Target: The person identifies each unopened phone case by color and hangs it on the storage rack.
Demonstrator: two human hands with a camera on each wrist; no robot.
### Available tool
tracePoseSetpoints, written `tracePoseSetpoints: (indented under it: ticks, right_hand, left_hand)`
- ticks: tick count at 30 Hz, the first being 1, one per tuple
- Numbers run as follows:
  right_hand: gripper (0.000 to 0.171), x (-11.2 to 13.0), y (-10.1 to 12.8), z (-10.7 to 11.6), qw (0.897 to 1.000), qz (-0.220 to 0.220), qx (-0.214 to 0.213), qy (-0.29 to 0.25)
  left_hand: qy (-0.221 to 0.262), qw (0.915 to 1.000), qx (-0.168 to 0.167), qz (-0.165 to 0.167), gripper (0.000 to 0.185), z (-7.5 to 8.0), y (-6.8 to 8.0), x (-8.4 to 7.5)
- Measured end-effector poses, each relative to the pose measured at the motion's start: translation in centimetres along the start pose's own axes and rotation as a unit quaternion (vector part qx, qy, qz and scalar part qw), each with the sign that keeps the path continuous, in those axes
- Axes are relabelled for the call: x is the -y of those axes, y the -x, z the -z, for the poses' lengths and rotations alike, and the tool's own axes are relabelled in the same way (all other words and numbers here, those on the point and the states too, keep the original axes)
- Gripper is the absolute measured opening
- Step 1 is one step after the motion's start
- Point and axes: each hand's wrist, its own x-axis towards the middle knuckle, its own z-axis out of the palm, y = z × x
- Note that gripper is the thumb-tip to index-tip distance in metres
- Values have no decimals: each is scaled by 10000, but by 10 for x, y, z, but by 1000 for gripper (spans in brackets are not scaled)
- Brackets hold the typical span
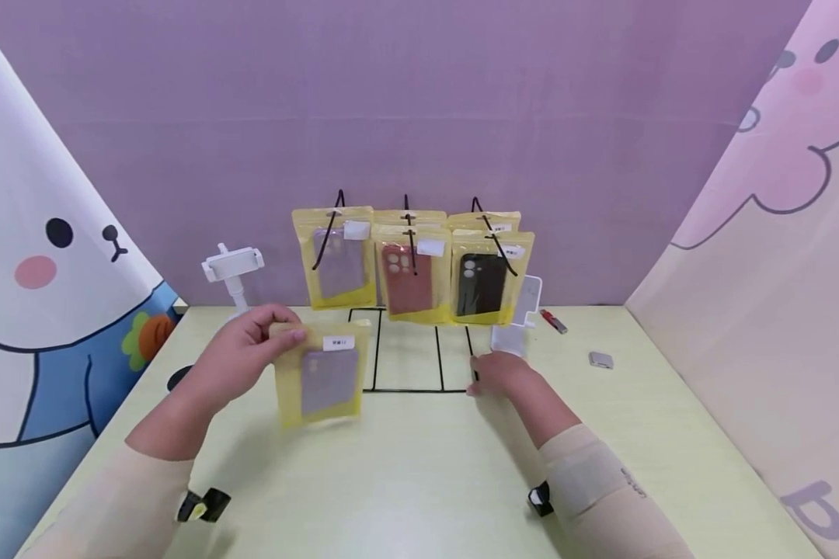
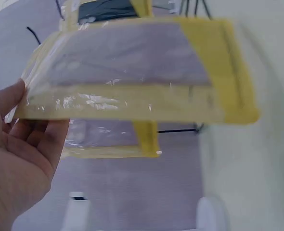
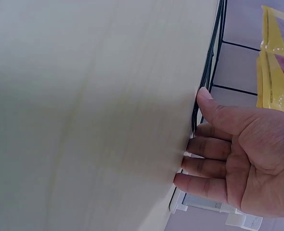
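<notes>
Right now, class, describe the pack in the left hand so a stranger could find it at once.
On the pale table, before the black wire rack, the left hand grips a yellow pack holding a purple case. Unlike the packs hanging on the rack, it is off the hooks.

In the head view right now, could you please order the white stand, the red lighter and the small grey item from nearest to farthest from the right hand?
1. White stand, just behind the right hand.
2. Red lighter, farther back right.
3. Small grey item, farthest, out to the right.

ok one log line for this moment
left hand: holds yellow pouch | right hand: fingers on wire rack base | rack: three pouches hanging
</notes>
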Motion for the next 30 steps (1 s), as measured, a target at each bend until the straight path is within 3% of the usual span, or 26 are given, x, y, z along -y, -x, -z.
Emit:
tracePoseSetpoints:
  ticks: [14,22,30]
  right_hand:
    - [66,0,0,-2,10000,27,-82,-29]
    - [66,-1,-1,-4,9998,72,-125,99]
    - [67,-1,-2,-3,9998,30,-90,163]
  left_hand:
    - [469,9906,-1282,-101,42,10,-17,-36]
    - [625,9851,-1599,-105,45,6,-33,-36]
    - [606,9816,-1802,174,50,0,-50,-29]
